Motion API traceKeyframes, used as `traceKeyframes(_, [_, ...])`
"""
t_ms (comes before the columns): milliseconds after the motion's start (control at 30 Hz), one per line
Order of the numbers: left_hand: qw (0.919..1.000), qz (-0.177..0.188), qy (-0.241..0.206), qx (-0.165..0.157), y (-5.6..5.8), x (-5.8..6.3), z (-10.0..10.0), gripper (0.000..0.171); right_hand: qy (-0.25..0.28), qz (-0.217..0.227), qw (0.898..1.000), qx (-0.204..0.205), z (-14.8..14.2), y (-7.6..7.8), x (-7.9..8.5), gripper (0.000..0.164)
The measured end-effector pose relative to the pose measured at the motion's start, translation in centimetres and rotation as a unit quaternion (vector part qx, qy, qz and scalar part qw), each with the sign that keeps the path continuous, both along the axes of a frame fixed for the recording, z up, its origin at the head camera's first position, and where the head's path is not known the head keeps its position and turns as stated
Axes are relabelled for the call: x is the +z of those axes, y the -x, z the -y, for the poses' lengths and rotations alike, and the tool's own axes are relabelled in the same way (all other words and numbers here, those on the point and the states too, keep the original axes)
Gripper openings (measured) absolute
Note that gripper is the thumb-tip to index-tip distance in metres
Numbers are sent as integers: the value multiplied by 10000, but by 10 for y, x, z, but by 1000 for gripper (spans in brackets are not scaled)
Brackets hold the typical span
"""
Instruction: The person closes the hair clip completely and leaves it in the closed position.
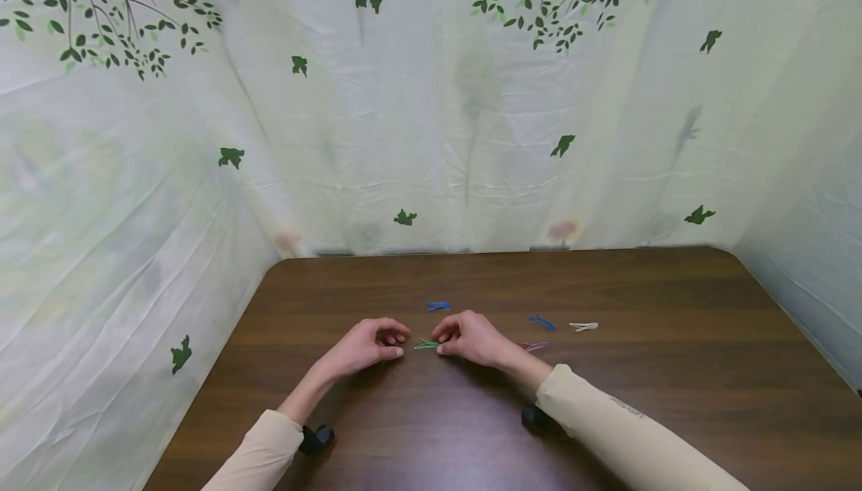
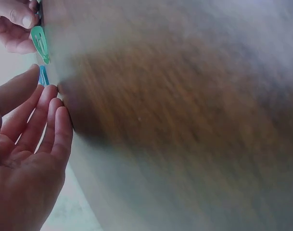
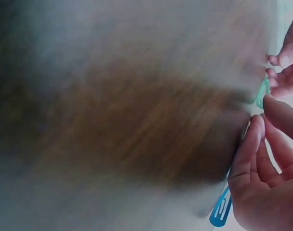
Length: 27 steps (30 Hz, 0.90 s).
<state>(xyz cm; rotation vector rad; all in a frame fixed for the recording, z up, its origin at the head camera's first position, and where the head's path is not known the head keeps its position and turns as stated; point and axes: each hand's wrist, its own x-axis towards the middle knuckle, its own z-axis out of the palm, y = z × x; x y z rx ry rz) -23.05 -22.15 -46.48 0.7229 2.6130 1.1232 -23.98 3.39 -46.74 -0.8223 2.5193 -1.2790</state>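
A green snap hair clip (image 1: 426, 344) lies between the two hands in the head view. My right hand (image 1: 474, 340) pinches its right end between thumb and fingers; the wide end of the clip (image 2: 39, 42) shows at that thumb in the left wrist view. To the left, my left hand (image 1: 370, 345) holds nothing, with its fingers loosely bent and the thumb apart from them. Its fingertips are a short gap from the clip's left end. Beyond the hands lies a blue hair clip (image 1: 438, 305).
On the brown wooden table (image 1: 404, 431), right of the hands, lie another blue hair clip (image 1: 542, 322), a white one (image 1: 583, 326) and a pink one (image 1: 535, 346) beside the right wrist. A pale leaf-print curtain (image 1: 431, 117) hangs behind the table and along its sides.
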Motion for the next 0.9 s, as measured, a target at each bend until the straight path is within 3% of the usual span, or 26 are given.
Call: traceKeyframes(900, [9998, 129, -138, -1, -2, 2, 1, 28, -456, -404, 9973, -415, 10, 0, -5, 9])
